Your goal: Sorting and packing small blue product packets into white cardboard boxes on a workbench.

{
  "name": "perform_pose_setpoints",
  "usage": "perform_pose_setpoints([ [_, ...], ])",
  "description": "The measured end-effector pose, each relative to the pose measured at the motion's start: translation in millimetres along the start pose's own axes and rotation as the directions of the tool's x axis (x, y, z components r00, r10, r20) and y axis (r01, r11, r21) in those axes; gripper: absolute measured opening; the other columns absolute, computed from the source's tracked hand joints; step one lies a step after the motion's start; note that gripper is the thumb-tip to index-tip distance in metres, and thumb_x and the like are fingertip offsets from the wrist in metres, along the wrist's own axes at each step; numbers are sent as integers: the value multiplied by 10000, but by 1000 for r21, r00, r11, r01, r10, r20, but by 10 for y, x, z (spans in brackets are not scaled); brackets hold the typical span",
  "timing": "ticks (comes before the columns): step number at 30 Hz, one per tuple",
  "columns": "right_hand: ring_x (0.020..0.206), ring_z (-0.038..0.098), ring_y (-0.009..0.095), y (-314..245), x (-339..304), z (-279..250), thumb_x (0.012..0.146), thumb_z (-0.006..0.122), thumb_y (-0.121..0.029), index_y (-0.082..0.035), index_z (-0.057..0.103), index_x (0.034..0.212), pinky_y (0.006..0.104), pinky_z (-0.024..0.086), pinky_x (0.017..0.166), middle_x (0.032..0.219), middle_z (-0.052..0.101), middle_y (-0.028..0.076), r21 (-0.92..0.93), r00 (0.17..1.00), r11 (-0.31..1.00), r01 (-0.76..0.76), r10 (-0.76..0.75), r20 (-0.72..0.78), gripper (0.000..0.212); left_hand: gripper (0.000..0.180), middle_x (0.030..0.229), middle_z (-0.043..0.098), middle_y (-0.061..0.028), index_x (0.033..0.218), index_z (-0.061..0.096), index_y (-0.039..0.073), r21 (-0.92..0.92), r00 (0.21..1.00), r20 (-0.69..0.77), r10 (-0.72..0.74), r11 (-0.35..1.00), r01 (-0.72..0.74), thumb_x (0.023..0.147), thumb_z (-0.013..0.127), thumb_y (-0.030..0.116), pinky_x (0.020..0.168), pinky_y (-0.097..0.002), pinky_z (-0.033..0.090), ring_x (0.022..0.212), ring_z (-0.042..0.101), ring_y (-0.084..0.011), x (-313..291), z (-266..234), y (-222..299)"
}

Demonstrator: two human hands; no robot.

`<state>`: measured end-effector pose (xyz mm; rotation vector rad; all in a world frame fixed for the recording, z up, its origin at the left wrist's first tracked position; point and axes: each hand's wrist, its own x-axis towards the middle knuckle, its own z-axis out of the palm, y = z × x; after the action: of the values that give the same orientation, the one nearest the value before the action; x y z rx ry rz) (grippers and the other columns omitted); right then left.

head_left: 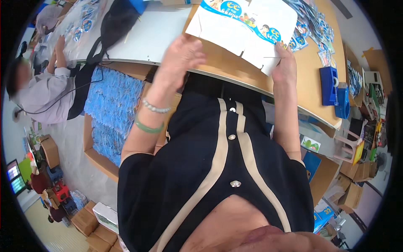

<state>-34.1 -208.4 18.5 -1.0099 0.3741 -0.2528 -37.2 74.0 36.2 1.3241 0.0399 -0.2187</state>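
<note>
A flattened white carton [228, 33] with a blue printed band is spread over the far part of the table. My right hand [285, 65] pinches its lower right corner between thumb and fingers. Close to the carton's left edge is my left hand [183, 54], a little smeared by motion. Its fingers look loosely bent and apart, with nothing visible in them. A beaded bracelet [156, 107] and a green bangle [149, 127] circle my left forearm. Small blue and white packets [312, 25] lie heaped just right of the carton.
A blue tape dispenser [328, 86] stands on the table [308, 94] at right. Left of me, an open cardboard box [98, 161] holds many blue packets [113, 96]. A dark bag [119, 23] lies on the white tabletop [163, 21]. Another person [42, 92] sits at far left.
</note>
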Motion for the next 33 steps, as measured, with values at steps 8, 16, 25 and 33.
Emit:
perform_pose_setpoints([
  [8, 1158, 525, 232, -76, -237, 188, 867, 580, -11, -33, 589, 1096, 377, 405, 993, 1144, 614, 93, -119, 882, 893, 433, -393, 260, 230, 514, 1107, 603, -173, 1265, 423, -35, -426, 971, 216, -103, 885, 189, 913, 625, 280, 837, -352, 530, 988, 623, -283, 179, 168, 175],
  [16, 1228, 475, 325, -192, -292, 102, 772, 666, -59, -158, 699, 874, 451, 333, 1057, 1224, 615, 67, -413, 273, -346, 843, -386, 881, 146, 384, 1122, 612, -192, 1231, 461, -21, -382, 900, 429, -73, 889, 254, 936, 565, 203, 828, -367, 555, 935, 654, -280, 439, -325, 324],
  [25, 1318, 388, 310, -16, -370, 6, 806, 629, -46, -232, 676, 1036, 459, 312, 1085, 1342, 534, 41, -437, 385, -458, 774, -208, 899, 299, 335, 1117, 627, -174, 1263, 439, -19, -362, 940, 287, -183, 888, 284, 932, 482, 17, 784, -324, 572, 881, 671, -226, 500, -337, -213],
  [33, 1042, 536, 144, -34, -232, 140, 853, 599, -74, -31, 558, 1222, 284, 433, 829, 1133, 601, 51, -516, 927, 772, 371, -274, 256, 374, 323, 1163, 606, -157, 1237, 445, -10, -559, 985, 172, -13, 822, 109, 918, 491, -1, 790, -363, 563, 958, 648, -249, 245, -195, -118],
])
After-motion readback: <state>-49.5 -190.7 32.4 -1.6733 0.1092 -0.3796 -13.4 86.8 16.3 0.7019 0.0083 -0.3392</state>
